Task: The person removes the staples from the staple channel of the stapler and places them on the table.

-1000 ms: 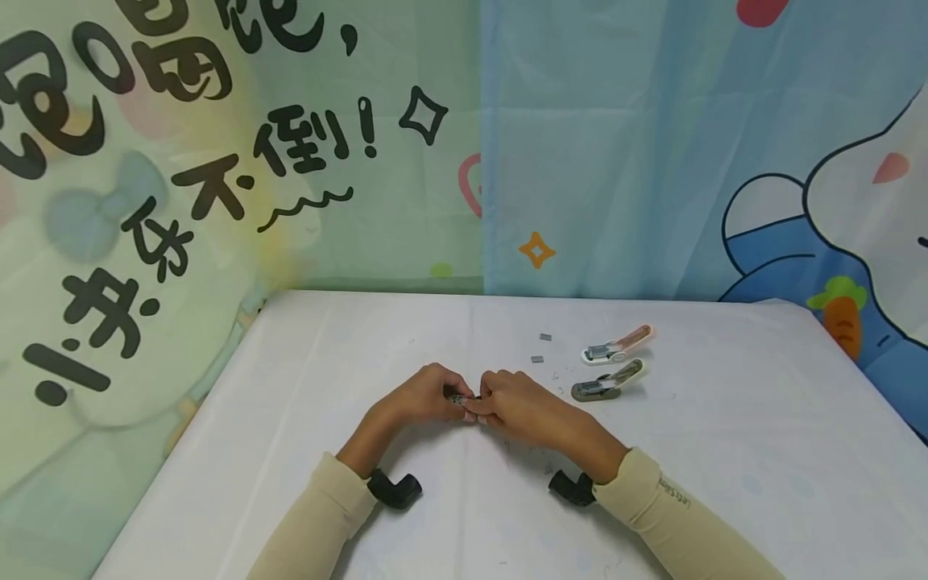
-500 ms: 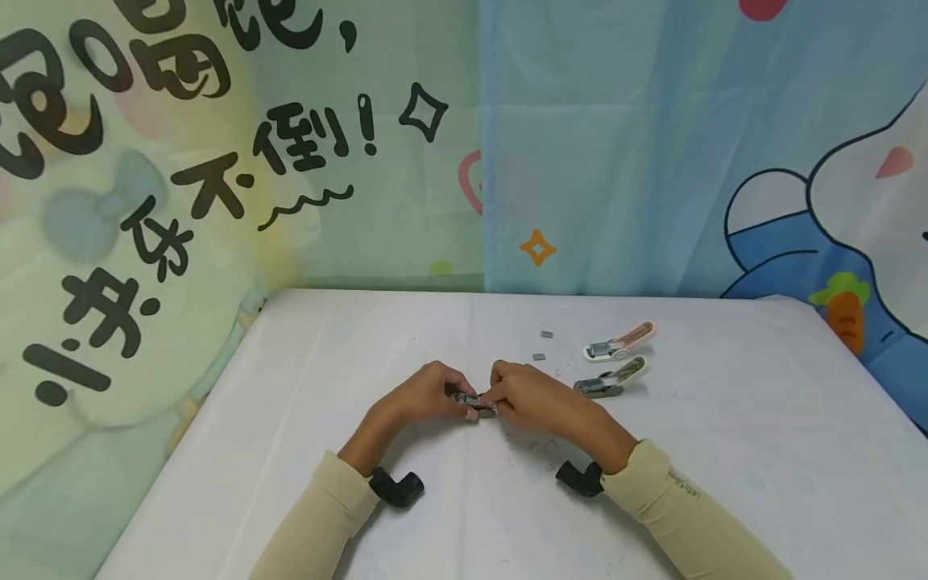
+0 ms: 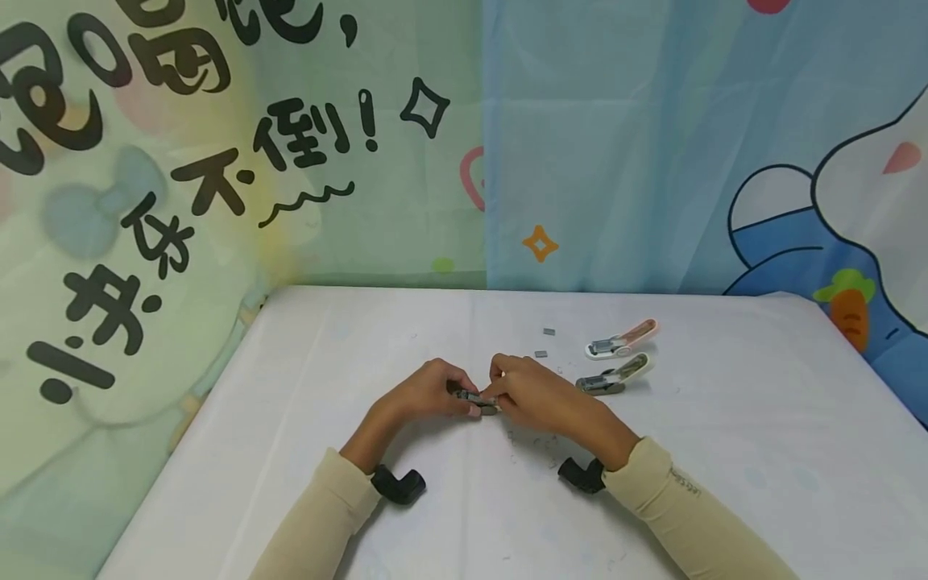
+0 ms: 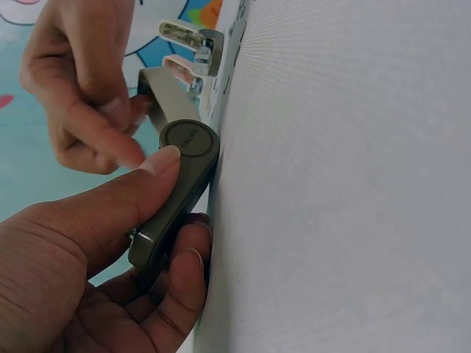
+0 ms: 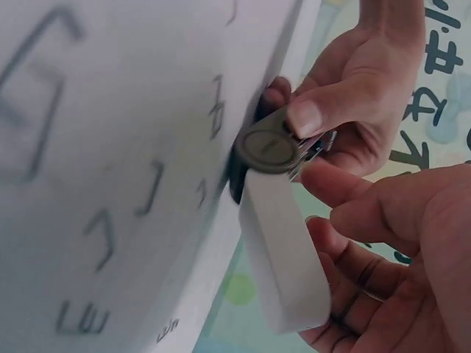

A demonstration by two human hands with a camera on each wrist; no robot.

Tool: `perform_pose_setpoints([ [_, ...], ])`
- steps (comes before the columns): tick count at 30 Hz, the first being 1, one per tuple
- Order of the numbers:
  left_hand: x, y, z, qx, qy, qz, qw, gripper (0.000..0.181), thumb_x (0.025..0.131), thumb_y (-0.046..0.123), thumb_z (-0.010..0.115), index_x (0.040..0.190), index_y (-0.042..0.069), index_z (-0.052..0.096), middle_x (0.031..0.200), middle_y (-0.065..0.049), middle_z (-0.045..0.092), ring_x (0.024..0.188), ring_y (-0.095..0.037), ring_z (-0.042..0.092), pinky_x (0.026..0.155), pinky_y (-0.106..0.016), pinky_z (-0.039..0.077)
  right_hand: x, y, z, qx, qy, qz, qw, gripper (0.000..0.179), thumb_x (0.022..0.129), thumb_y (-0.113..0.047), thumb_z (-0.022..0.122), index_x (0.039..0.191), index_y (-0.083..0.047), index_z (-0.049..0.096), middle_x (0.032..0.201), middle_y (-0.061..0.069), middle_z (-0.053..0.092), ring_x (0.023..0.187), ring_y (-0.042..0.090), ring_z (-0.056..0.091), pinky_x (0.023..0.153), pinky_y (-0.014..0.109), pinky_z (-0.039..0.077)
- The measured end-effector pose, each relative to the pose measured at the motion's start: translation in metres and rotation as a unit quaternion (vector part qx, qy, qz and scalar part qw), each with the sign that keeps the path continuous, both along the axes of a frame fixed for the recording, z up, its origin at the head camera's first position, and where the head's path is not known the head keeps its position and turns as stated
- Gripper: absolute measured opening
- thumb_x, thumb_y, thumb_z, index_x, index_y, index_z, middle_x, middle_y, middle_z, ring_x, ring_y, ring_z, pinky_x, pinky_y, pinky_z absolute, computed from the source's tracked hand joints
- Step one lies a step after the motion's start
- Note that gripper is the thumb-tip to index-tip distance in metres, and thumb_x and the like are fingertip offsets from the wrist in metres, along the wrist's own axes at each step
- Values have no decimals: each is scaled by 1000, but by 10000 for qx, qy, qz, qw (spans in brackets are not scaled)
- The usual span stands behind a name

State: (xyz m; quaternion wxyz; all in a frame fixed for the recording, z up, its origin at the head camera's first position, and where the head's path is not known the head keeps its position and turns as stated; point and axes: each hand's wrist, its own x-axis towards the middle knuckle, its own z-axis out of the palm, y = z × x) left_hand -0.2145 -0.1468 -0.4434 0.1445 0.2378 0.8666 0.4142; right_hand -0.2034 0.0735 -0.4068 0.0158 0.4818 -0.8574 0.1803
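My left hand (image 3: pixel 431 392) grips a dark olive stapler (image 4: pixel 180 176), its thumb lying along the round-ended body. The stapler's pale handle (image 5: pixel 283 257) stands swung away from the body. At the opened side is my right hand (image 3: pixel 540 391): one digit reaches to the stapler where body and handle part. Its other fingers (image 5: pixel 349 265) are bent beside and partly behind the handle. Whether they pinch the handle, or something small, is hidden.
A pink-and-white stapler (image 3: pixel 616 341) and a grey-green stapler (image 3: pixel 612 376) lie to the right on the white-covered table (image 3: pixel 783 435). Two short staple strips (image 3: pixel 548 331) rest behind my right hand. Loose staples (image 5: pixel 151 187) are scattered around. Printed cloth (image 3: pixel 616 161) hangs at the back.
My right hand has drawn slightly to the right from the left hand, uncovering more of the stapler between them. The left hand keeps its hold. In the last half second little has moved.
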Motion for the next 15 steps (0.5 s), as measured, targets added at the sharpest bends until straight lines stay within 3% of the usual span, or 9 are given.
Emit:
perform_pose_setpoints([
  [7, 1, 0, 3, 60, -16, -15, 10000, 12, 79, 14, 82, 89, 14, 75, 81, 9, 67, 75, -10, 52, 65, -25, 44, 0, 0, 1, 613, 471, -72, 9970, 28, 90, 0, 61, 109, -15, 76, 89, 0, 52, 67, 12, 44, 66, 28, 40],
  [11, 2, -1, 3, 142, 19, -91, 9999, 10, 79, 13, 81, 88, 13, 76, 80, 9, 68, 75, -9, 52, 65, -24, 44, 1, 1, 0, 949, 680, 90, 9931, 34, 88, 0, 67, 115, -19, 74, 87, -2, 49, 68, 14, 43, 66, 28, 38],
  [15, 2, -1, 2, 226, 84, -139, 9996, 10, 79, 12, 81, 87, 13, 76, 81, 9, 69, 76, -9, 51, 66, -24, 43, 0, 1, -4, 758, 637, 316, 9946, 42, 86, 4, 67, 121, -19, 71, 88, -1, 50, 69, 14, 44, 65, 27, 39],
])
